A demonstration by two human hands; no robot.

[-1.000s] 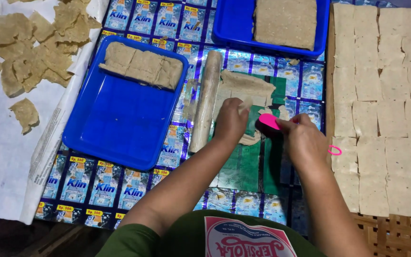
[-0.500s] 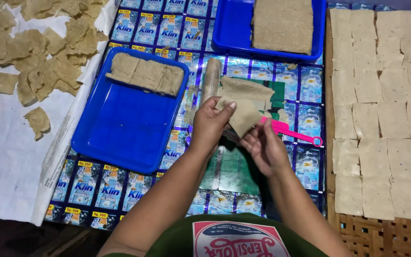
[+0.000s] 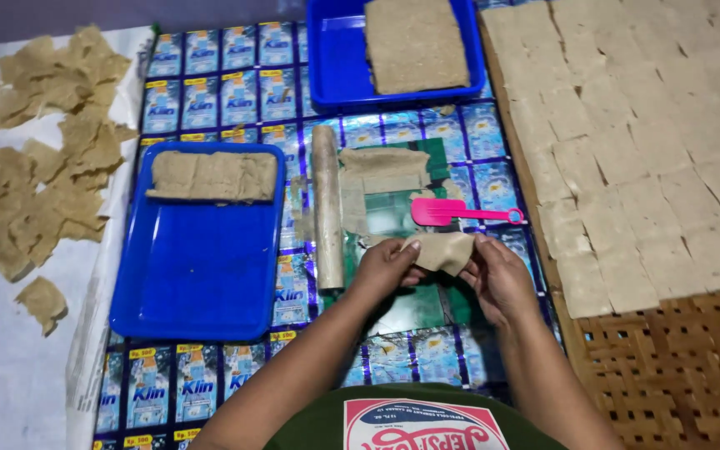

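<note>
A thin beige dough sheet [image 3: 443,252] is gripped between the left hand [image 3: 387,268] and the right hand [image 3: 500,279], each hand closed on one edge, so that the sheet is kept off the green board [image 3: 393,212] lying just beyond the fingers and can be handled without tearing. Just beyond the right hand, a pink scraper [image 3: 452,212] is laid flat on the board, within easy reach. Just beyond and beside the left hand, a rolling pin [image 3: 327,208] is set lengthwise along the board's edge, apparently so the working area is left free. Further left of that hand, a blue tray [image 3: 197,275] carries a strip of dough along its far side. Right of the right hand, cut squares [image 3: 627,142] are laid edge to edge on a woven mat [image 3: 677,375], seemingly for drying.
</note>
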